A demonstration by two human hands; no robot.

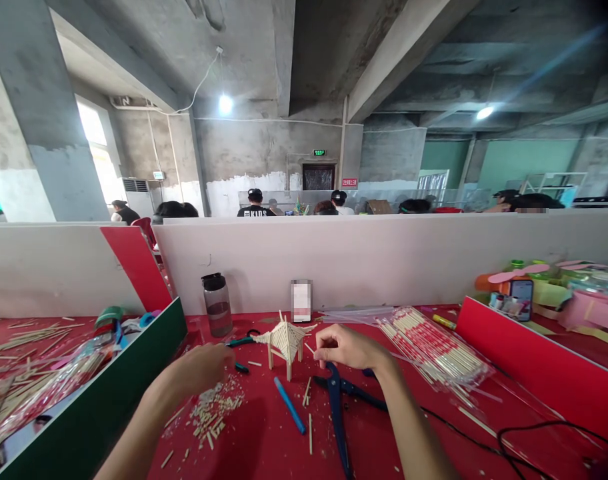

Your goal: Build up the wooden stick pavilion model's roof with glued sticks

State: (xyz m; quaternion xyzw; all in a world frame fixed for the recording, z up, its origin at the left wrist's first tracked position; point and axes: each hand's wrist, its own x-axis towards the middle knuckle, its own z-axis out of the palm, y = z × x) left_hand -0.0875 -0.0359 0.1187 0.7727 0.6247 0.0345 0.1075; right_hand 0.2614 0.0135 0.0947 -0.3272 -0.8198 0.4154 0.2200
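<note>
A small pavilion model (pixel 285 339) built of pale wooden sticks stands on legs in the middle of the red table. To its right, my right hand (pixel 348 347) is closed in a pinch on a short wooden stick (pixel 309 347), near the model's roof edge. My left hand (pixel 211 363) hovers left of the model; its fingers are smeared, so their hold is unclear. Teal-handled scissors (pixel 241 341) lie partly behind that hand. Below my right hand rest dark blue cutters (pixel 338 413). A blue pen (pixel 289 405) lies in front of the model.
Stick offcuts (pixel 217 410) are heaped at the left. Bagged wooden sticks (pixel 437 347) and a black cable (pixel 464 437) lie at right. Behind stand a water bottle (pixel 217 307) and a phone (pixel 301 300). Green (pixel 109 393) and red (pixel 534 360) boards flank the workspace.
</note>
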